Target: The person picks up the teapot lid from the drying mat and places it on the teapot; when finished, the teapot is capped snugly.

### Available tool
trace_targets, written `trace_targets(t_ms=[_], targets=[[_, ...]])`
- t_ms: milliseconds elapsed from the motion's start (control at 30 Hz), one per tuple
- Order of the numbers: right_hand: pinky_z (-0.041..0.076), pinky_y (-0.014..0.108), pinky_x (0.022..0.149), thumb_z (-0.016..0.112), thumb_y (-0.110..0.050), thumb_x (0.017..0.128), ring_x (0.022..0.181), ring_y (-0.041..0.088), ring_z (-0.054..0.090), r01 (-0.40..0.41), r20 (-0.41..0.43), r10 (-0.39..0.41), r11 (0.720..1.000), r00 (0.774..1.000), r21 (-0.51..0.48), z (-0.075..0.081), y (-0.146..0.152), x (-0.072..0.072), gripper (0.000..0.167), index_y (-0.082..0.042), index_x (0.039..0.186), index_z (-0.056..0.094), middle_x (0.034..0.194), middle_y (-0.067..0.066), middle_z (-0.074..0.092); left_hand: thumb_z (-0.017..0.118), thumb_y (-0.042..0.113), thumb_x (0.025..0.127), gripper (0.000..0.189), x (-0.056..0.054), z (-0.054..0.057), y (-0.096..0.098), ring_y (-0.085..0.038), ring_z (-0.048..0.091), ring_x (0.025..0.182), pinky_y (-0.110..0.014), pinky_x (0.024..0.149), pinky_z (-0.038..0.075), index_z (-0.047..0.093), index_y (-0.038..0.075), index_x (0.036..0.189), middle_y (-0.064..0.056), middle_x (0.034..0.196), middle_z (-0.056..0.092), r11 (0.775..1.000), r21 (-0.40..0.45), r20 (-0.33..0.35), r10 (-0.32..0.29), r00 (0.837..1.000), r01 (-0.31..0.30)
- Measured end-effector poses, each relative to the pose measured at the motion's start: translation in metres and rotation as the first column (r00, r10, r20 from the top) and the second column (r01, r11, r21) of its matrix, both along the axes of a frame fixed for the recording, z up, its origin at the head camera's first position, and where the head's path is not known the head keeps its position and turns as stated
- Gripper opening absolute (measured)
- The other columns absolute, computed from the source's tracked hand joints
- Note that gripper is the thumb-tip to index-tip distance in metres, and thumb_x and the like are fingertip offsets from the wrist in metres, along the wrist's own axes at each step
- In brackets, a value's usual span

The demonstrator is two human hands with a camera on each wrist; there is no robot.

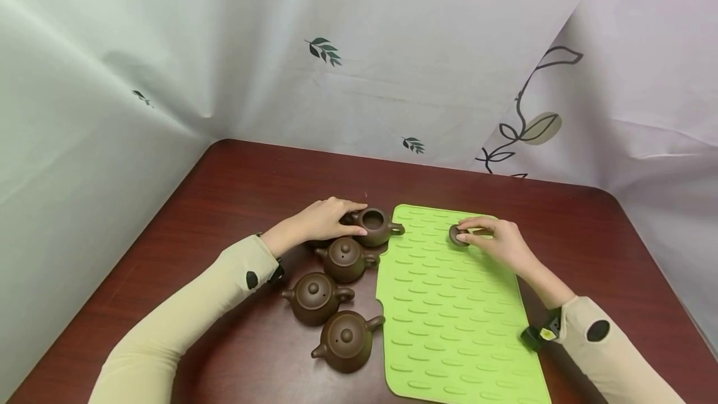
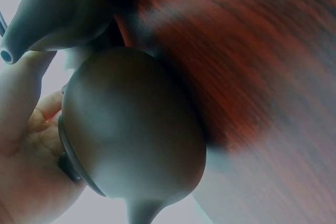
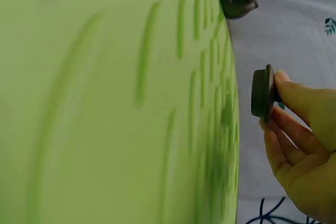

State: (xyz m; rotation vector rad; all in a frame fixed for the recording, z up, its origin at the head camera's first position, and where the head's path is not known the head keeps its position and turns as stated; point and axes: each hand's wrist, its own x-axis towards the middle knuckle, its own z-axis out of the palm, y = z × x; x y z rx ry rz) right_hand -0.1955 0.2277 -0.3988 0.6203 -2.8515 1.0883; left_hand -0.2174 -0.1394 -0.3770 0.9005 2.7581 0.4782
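My left hand (image 1: 325, 219) grips a lidless brown teapot (image 1: 376, 239) by its spout side, thumb and fingers on either side of it. Its open mouth faces up, and its handle reaches over the edge of the green mat (image 1: 449, 329). Between thumb and fingertips my right hand (image 1: 505, 247) pinches a small round teapot lid (image 1: 455, 235). The right wrist view shows that lid (image 3: 261, 94) turned on edge, held above the mat. Close below my left palm stands a lidded teapot (image 2: 134, 124), mostly hidden in the head view.
Three more lidded teapots stand in a staggered line toward me: one (image 1: 344, 265) beside the lidless one, a middle one (image 1: 313, 310) and a nearest one (image 1: 349, 354). The reddish-brown table (image 1: 235, 204) extends around them. White leaf-printed curtains (image 1: 359, 98) hang behind.
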Motion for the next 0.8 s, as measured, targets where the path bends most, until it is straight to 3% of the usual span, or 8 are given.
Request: trace_targets(t_ms=[233,567,800], targets=[[0.053,0.029,0.075,0.073,-0.029,0.081,0.094,0.022,0.065,0.016,0.051,-0.011,0.996,0.999,-0.092,0.011,-0.028,-0.004,0.026,-0.014,0.102,0.072,0.107,0.005,0.068,0.056,0.056,0.086,0.067,0.000,0.000,0.000,-0.021,0.055,0.116,-0.038,0.084,0.050,0.047,0.015,0.139,-0.007,0.135,0.052,1.000,0.001,0.007,0.000,1.000,0.000],[0.053,0.026,0.076,0.072,-0.025,0.082,0.095,0.018,0.065,-0.072,0.075,0.087,0.982,0.993,-0.175,0.021,-0.071,-0.016,0.021,-0.014,0.100,0.072,0.105,0.002,0.068,0.057,0.054,0.086,0.066,0.002,0.002,-0.001,-0.021,0.054,0.118,-0.039,0.084,0.051,0.047,0.015,0.139,-0.008,0.136,0.052,1.000,-0.007,0.011,0.011,1.000,-0.011],[0.053,0.031,0.077,0.072,-0.028,0.082,0.093,0.019,0.066,-0.102,0.122,0.127,0.975,0.984,-0.197,0.025,-0.096,-0.024,0.022,-0.015,0.100,0.073,0.107,0.002,0.068,0.057,0.053,0.086,0.067,0.002,0.004,0.002,-0.020,0.055,0.117,-0.037,0.085,0.050,0.046,0.014,0.139,-0.008,0.135,0.052,1.000,-0.017,0.025,0.016,1.000,-0.016]])
